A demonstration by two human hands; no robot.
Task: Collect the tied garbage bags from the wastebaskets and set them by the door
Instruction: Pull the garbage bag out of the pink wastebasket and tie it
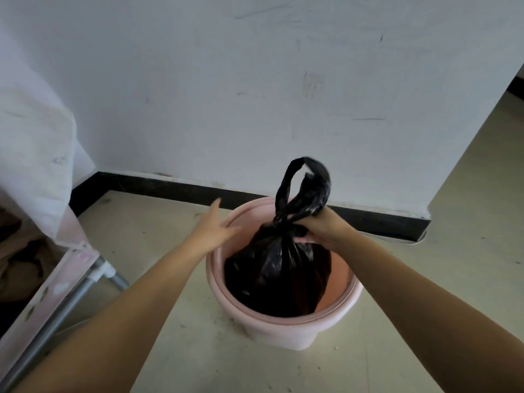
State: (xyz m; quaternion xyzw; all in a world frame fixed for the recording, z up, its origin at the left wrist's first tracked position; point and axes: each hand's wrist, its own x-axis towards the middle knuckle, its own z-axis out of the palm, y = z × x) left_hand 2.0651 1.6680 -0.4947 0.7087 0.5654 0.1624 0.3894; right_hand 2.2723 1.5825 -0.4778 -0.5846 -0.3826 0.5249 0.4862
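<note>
1. Garbage bag [279,275], black and tied at the neck, sat inside a pink wastebasket [286,333] that stood on the pale floor [411,321] near the wall [255,80].
2. The bag's bulk filled the left and middle of the basket, leaving a strip of the inner wall bare on the right side.
3. Above the knot a loop of black plastic stood up clear of the rim, rising in front of the dark baseboard [170,184].
4. The right hand [323,225] gripped the bag just at the knot, fingers curled round the gathered plastic, over the far right part of the rim.
5. The left hand [217,226] was open with fingers straight, resting against the far left edge of the rim; it held nothing.
6. To the left, a pink frame on metal legs [85,282] stood near the basket but apart from it, with a white cloth [34,154] hanging over it.
7. Bare floor lay in front of the basket and to its right, where the wall ended at a corner and the floor ran on past it.
</note>
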